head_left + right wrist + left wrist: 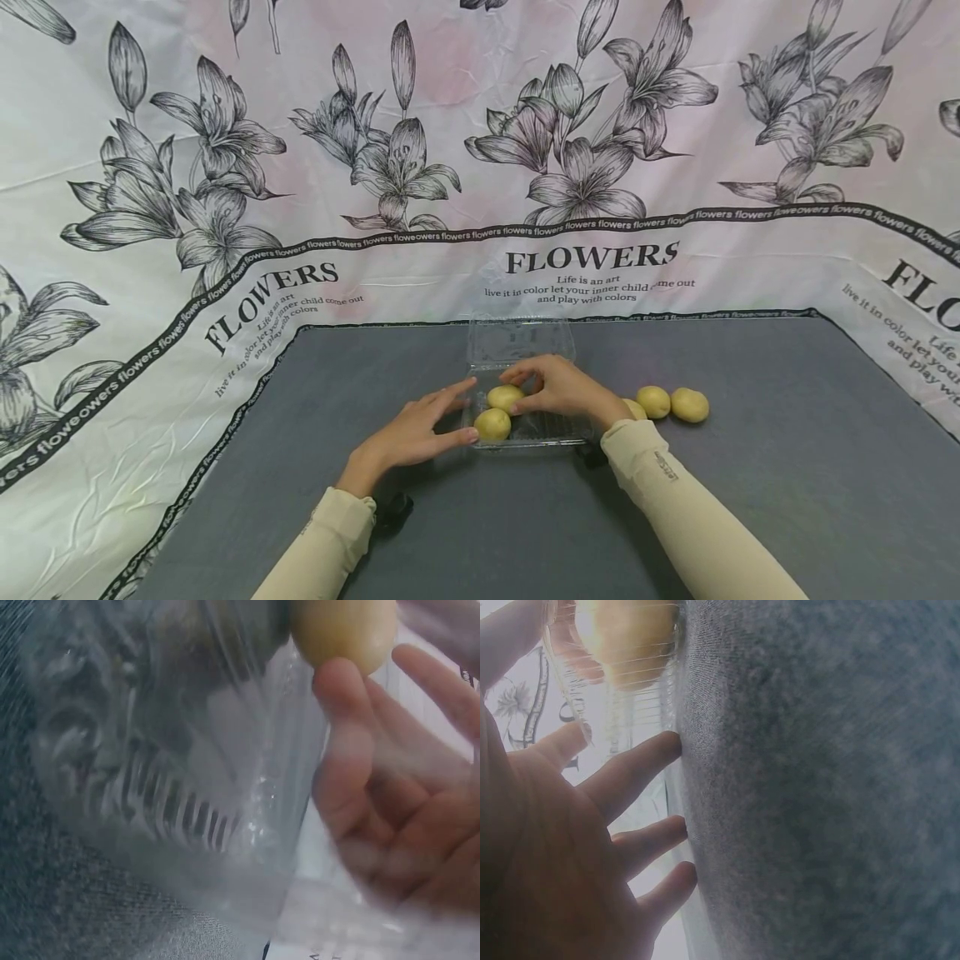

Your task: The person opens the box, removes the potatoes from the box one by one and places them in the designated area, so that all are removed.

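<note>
The rear potato (504, 399) is lying in the left part of a clear box (551, 427), and the right hand (562, 390) is pinching it — thumb and forefinger are bending about its right side, and the right wrist view is showing the thumb against its skin. The front potato (492, 425) is resting just nearer the person, also inside the box. The left hand (412, 429) is holding nothing: its fingers are reaching out spread and nearly straight beside the box's left side, while its thumb is pointing at the near left corner — whether it is touching the wall, I cannot tell. The lid (521, 342) is standing open at the box's far side. Right of the box, three more potatoes (654, 402) are lying in a row on the grey table (480, 533), the leftmost partly hiding behind the right wrist. Cream sleeves (705, 508) are covering both forearms, and a black device (395, 511) is showing beneath the left wrist. Beyond, a white cloth (420, 283) is hanging, printed with blooms and words.
</note>
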### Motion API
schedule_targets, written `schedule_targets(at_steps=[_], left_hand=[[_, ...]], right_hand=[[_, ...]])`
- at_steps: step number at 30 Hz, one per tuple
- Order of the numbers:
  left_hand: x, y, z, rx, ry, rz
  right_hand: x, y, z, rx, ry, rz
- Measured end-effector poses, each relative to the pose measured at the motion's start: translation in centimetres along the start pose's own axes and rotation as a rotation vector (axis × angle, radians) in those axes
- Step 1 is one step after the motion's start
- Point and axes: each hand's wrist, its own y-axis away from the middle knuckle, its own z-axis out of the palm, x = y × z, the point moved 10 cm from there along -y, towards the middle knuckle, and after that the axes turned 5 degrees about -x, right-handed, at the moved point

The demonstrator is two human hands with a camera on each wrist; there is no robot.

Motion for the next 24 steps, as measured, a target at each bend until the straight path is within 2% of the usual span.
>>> schedule_targets(at_steps=[7, 14, 24], left_hand=[[-0.1, -0.1, 0.1, -0.005, 0.006, -0.002], [-0.2, -0.1, 0.1, -0.010, 0.010, -0.005], [-0.1, 0.0, 0.1, -0.002, 0.000, -0.001]], right_hand=[[0.4, -0.4, 0.4, -0.023, -0.009, 0.009], [0.7, -0.6, 1.3, -0.096, -0.110, 0.041], [0.5, -0.6, 1.5, -0.124, -0.072, 0.055]])
